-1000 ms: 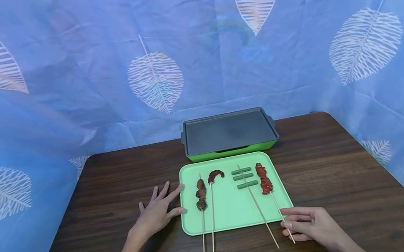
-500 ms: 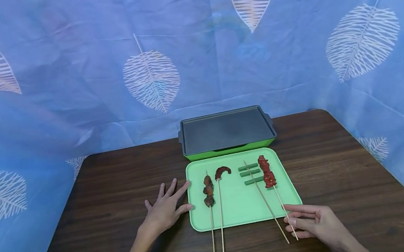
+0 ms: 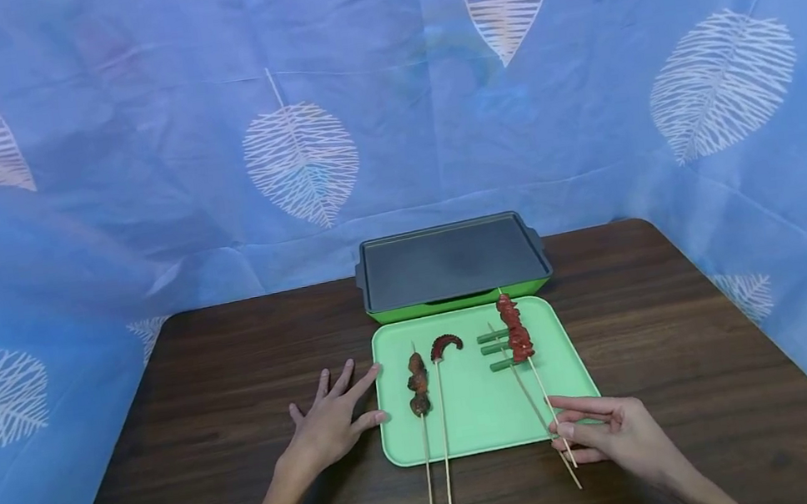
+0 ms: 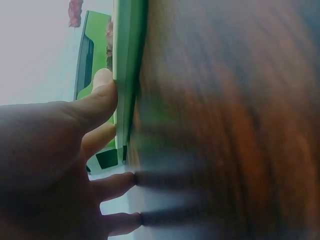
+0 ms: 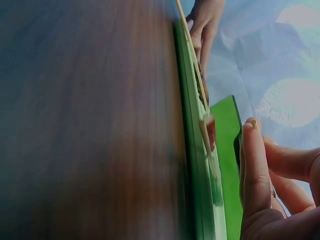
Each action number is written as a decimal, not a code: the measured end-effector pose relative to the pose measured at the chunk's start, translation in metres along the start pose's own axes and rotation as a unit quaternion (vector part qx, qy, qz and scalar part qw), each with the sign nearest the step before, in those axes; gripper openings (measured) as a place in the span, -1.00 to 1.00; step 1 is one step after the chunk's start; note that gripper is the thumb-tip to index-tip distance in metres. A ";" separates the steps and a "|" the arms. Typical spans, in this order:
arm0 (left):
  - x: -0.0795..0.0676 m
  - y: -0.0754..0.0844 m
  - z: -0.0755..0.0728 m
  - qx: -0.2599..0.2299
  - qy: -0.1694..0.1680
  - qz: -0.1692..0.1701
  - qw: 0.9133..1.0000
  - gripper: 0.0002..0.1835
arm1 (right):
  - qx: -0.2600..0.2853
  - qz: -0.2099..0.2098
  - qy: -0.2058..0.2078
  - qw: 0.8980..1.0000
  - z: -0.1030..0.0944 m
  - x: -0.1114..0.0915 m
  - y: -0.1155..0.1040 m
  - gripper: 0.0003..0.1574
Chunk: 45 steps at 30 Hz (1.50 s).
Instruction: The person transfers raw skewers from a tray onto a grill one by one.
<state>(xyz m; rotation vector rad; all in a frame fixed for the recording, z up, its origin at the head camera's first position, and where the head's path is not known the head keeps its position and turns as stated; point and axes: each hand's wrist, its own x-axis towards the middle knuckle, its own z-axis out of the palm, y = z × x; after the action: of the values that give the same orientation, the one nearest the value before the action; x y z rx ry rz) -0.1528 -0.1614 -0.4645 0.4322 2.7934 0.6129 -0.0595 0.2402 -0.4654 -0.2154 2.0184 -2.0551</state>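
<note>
My right hand (image 3: 610, 432) pinches the stick of a red meat skewer (image 3: 515, 331) between thumb and fingers. The meat is raised above the light green tray (image 3: 469, 420), as the left wrist view also shows, and covers part of a skewer of green vegetable pieces (image 3: 493, 348). Spread, straight fingers of my left hand (image 3: 327, 429) touch the tray's left edge; two other fingertips rest on the table in the left wrist view. On the tray's left half lie a brown meat skewer (image 3: 418, 383) and a curled tentacle skewer (image 3: 446, 342), their sticks overhanging the front edge.
Behind the tray stands a green grill (image 3: 455, 305) with a flat dark plate (image 3: 453, 263) on top. Both sit on a dark wood table (image 3: 236, 365). A blue leaf-patterned cloth (image 3: 391, 152) hangs round the back and sides.
My right hand has lifted the red meat skewer and carried it left and up, over the green vegetable skewer. Between the first two frames, the view shifted and the tray turned slightly. My left hand stays at the tray.
</note>
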 end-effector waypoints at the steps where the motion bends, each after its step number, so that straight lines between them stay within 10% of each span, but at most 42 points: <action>1: 0.000 0.001 0.000 0.000 0.002 0.001 1.000 -0.22 | -0.004 -0.002 0.002 1.000 0.003 0.002 0.000 -0.45; 45: -0.002 0.001 0.000 -0.017 0.004 -0.007 1.000 -0.22 | 0.064 0.048 0.011 0.997 0.096 0.147 -0.052 -0.44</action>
<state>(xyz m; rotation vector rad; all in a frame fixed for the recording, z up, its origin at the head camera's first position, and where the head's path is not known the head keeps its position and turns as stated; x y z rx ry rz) -0.1510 -0.1607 -0.4638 0.4050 2.7879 0.6593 -0.1777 0.1073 -0.4210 -0.0698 1.8621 -2.1246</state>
